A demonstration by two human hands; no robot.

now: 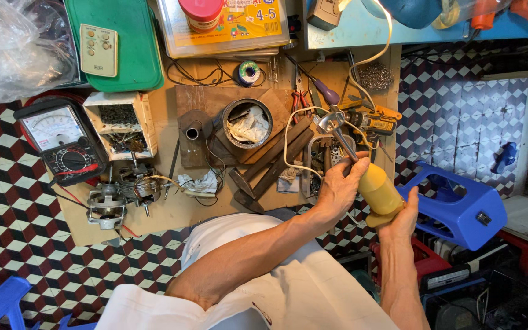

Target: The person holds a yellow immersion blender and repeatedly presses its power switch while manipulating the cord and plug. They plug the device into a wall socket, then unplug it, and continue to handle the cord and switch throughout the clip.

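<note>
Yellow tool handle (379, 190) gripped by both: left hand (340, 186) closed near its metal shaft (341, 139), right hand (401, 221) wrapped round the base, forearms raised.

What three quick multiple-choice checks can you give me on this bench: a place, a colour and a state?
1. Where is the analog multimeter?
A. far left of the board
B. on the blue stool
C. in the round tin
2. What colour is the handle of the tool?
A. green
B. yellow
C. red
3. How is the tool held?
A. lying loose
B. by one hand
C. by both hands
Answers: 1 A, it lies by the left edge; 2 B, the handle is yellow; 3 C, the left hand and right hand both grip it.
</note>
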